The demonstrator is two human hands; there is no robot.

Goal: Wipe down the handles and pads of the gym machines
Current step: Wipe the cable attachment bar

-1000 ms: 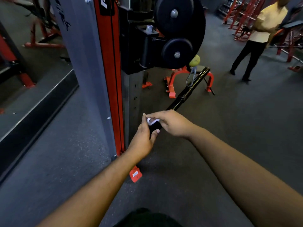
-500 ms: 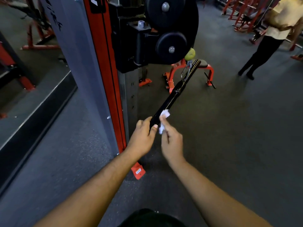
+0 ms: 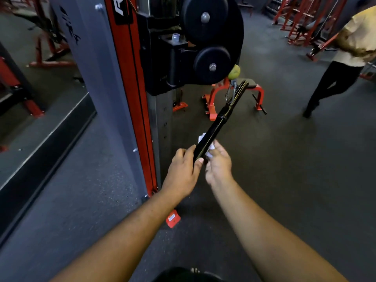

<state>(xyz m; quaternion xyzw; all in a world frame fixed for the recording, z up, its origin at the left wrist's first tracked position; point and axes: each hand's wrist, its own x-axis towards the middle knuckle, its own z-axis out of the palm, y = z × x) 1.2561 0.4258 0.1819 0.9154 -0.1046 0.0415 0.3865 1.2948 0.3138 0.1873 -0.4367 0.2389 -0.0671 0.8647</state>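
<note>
The white cloth (image 3: 203,140) has slid up the bar handle (image 3: 211,132), pinched by the right hand (image 3: 218,164); the left hand (image 3: 183,171) grips its end.

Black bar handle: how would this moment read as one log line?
step: wiping | left hand: grips near end of black bar handle | right hand: holds white wipe under bar | far end: not yet reached

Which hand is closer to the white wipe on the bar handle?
Right. The right hand holds the white wipe against the bar handle; the left hand grips the bar's near end, just beside the wipe.
</note>
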